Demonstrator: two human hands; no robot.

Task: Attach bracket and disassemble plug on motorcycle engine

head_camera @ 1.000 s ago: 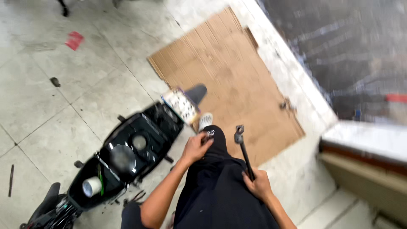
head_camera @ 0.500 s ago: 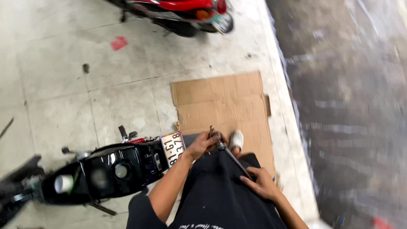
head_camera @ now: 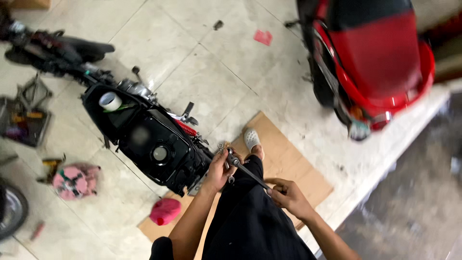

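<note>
Both hands grip a long metal wrench (head_camera: 248,172): the left hand (head_camera: 217,172) is closed around its head beside the stripped black motorbike (head_camera: 144,139), the right hand (head_camera: 288,195) closed on its handle above the cardboard sheet (head_camera: 288,161).

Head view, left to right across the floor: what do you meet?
Pink round thing on the tiles → white tape roll in the black stripped scooter → left hand on the metal ratchet wrench → right hand at its handle → red scooter.
</note>
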